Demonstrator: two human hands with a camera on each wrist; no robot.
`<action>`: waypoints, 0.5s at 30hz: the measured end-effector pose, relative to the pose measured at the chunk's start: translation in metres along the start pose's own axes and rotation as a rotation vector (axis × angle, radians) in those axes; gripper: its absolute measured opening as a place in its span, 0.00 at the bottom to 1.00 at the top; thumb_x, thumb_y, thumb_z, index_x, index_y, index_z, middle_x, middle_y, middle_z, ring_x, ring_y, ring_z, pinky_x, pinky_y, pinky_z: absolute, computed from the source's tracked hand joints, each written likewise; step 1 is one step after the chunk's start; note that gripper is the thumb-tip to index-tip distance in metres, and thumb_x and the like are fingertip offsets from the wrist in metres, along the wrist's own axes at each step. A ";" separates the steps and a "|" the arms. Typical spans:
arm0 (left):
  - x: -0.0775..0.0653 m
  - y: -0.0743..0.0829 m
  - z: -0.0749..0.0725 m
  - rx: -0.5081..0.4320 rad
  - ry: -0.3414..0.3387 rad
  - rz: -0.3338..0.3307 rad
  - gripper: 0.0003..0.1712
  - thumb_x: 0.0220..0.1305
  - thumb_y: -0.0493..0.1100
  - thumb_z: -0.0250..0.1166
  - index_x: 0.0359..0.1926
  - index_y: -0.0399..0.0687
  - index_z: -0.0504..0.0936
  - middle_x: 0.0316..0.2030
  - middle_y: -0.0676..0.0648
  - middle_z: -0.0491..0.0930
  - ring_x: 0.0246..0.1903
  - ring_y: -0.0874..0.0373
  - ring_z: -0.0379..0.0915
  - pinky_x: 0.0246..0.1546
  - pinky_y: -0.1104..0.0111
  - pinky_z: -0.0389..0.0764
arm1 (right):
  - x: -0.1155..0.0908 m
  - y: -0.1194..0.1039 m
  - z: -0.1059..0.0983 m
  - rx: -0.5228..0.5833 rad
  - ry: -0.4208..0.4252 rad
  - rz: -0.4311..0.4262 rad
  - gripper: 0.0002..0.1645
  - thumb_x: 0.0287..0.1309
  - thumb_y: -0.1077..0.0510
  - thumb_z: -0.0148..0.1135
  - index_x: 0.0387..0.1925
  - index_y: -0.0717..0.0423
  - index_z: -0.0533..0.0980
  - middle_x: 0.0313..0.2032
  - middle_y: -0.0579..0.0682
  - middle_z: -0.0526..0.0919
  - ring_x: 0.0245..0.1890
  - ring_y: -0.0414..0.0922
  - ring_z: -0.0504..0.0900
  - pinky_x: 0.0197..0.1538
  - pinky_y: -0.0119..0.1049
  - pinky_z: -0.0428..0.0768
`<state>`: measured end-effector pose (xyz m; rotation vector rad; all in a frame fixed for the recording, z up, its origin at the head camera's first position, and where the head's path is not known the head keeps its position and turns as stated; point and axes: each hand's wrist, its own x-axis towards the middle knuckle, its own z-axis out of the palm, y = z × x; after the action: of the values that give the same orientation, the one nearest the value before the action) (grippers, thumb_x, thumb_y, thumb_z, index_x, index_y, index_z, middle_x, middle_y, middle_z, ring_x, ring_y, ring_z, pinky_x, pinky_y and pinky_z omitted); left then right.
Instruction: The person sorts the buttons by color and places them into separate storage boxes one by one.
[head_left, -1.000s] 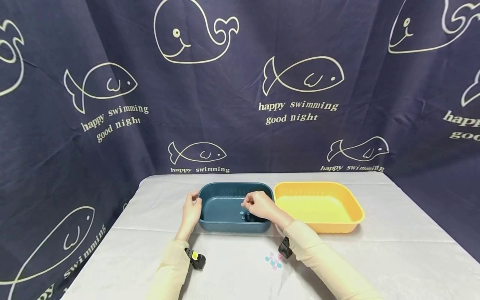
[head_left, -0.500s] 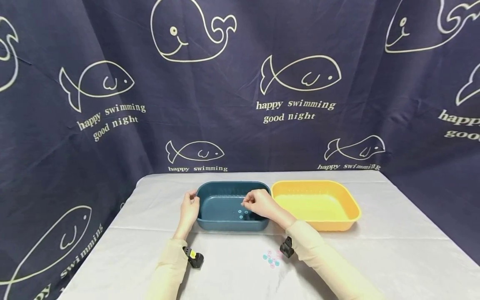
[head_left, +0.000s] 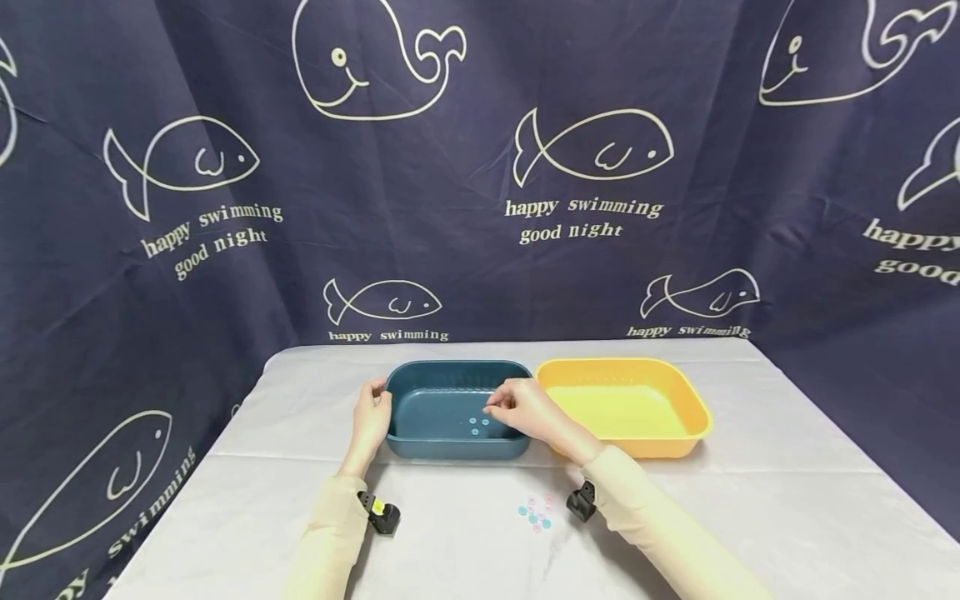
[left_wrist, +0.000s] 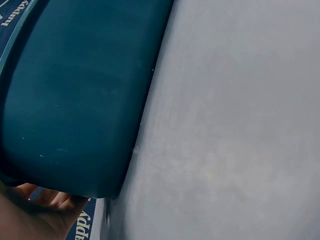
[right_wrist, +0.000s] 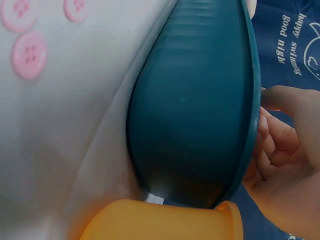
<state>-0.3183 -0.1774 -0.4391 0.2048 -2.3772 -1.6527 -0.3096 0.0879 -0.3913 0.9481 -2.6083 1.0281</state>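
Note:
A dark teal basin [head_left: 457,450] stands on the table. My left hand [head_left: 370,421] grips its left end; in the left wrist view the fingers [left_wrist: 60,200] lie under the rim on the outside. My right hand [head_left: 521,406] reaches over the basin's right end with thumb and forefinger brought together. Just left of and below those fingertips, three small light-blue buttons [head_left: 473,421] lie on the basin floor. In the right wrist view the basin wall hides the fingertips, and I cannot tell whether a button is between them.
A yellow basin [head_left: 626,447] stands against the teal basin's right end. Several pink and light-blue buttons [head_left: 533,518] lie loose on the white tablecloth in front, between the forearms; pink buttons [right_wrist: 29,55] show large in the right wrist view. A dark blue printed curtain [head_left: 480,250] hangs behind.
The head view has shifted, so the scene slides left. My right hand has drawn slightly rightward relative to the teal basin and the buttons in it. My left hand keeps its grip.

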 end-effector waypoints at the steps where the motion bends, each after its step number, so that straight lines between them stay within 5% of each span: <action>1: 0.000 0.000 0.000 0.002 -0.001 0.001 0.23 0.69 0.38 0.43 0.63 0.34 0.62 0.59 0.32 0.64 0.59 0.37 0.63 0.59 0.47 0.67 | -0.002 -0.001 -0.001 0.000 0.003 0.000 0.03 0.51 0.60 0.67 0.29 0.57 0.84 0.21 0.43 0.77 0.21 0.33 0.69 0.26 0.25 0.70; 15: 0.001 0.001 0.001 0.003 0.011 -0.005 0.24 0.68 0.37 0.43 0.63 0.33 0.62 0.59 0.31 0.65 0.59 0.37 0.64 0.59 0.48 0.67 | -0.023 -0.007 -0.015 0.010 0.021 0.008 0.04 0.51 0.58 0.68 0.29 0.54 0.83 0.18 0.40 0.71 0.21 0.34 0.67 0.27 0.26 0.70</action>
<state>-0.3191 -0.1765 -0.4380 0.2199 -2.3740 -1.6458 -0.2885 0.1051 -0.3849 0.9252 -2.5939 1.0485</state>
